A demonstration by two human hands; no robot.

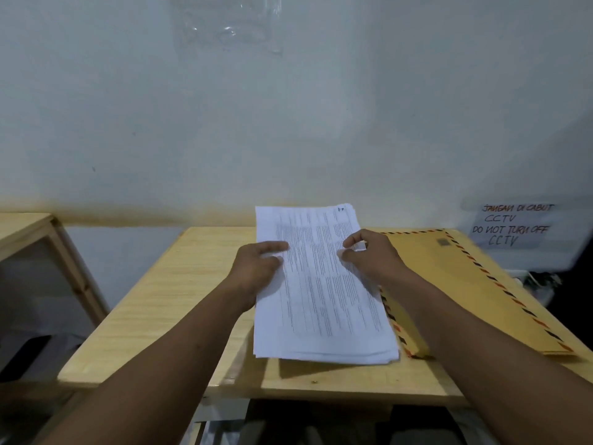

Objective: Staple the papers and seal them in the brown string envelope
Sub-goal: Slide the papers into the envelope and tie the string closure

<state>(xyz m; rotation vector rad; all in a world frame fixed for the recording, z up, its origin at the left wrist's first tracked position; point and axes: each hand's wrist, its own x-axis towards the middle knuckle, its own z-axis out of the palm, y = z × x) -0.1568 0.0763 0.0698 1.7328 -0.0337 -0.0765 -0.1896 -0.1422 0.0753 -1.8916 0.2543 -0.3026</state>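
A stack of white printed papers (321,293) is held slightly above the wooden table (167,303), its far end raised toward the wall. My left hand (256,271) grips the stack's left edge, thumb on top. My right hand (372,258) pinches the right edge with its fingertips. A brown envelope (455,284) with a red and black striped border lies flat on the table to the right, partly under the papers and my right forearm. No stapler is visible.
A second wooden table (29,229) stands at the left with a gap between. The white wall (288,123) rises right behind the table. A handwritten CCTV notice (513,226) hangs at the right, with cables below it.
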